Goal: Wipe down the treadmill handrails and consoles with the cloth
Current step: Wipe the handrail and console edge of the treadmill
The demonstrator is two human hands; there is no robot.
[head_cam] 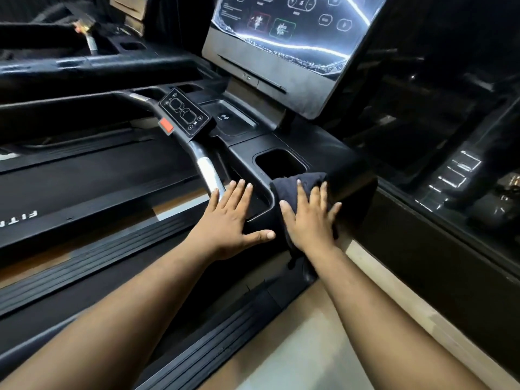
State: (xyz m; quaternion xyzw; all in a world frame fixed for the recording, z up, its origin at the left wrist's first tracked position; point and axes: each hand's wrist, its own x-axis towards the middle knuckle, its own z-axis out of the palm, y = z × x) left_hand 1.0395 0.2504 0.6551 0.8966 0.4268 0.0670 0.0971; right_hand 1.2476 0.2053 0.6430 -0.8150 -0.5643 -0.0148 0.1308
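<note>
Head view. The cloth [299,190] is dark, nearly black, soft and bunched, folded over the near corner of the treadmill's black console tray [332,153]; a loose tail of it hangs down below the tray edge, under the wrist. The right hand [309,218] lies flat on top of the cloth, fingers straight and spread, pressing it against the tray's corner. The left hand [228,218] lies just left of the cloth, also flat with fingers straight and the thumb stretched out toward the cloth, resting on the tray's near rim; its fingertips reach the lower end of the silver handrail [208,171].

Just beyond the cloth, a cup holder [281,163] is sunk into the tray; its inside is dark and nothing can be made out in it. Farther back on the tray sits a shallow recess [230,119] with a small white symbol on its floor. Left of that recess, on the handrail, is a black keypad [184,111] with white-outlined buttons, and a red tab [166,126] at its near-left corner. Above the tray stands the console screen [284,26], lit, with white icons and streaks of reflected light. Left of the tray lies the treadmill belt [84,175].
</note>
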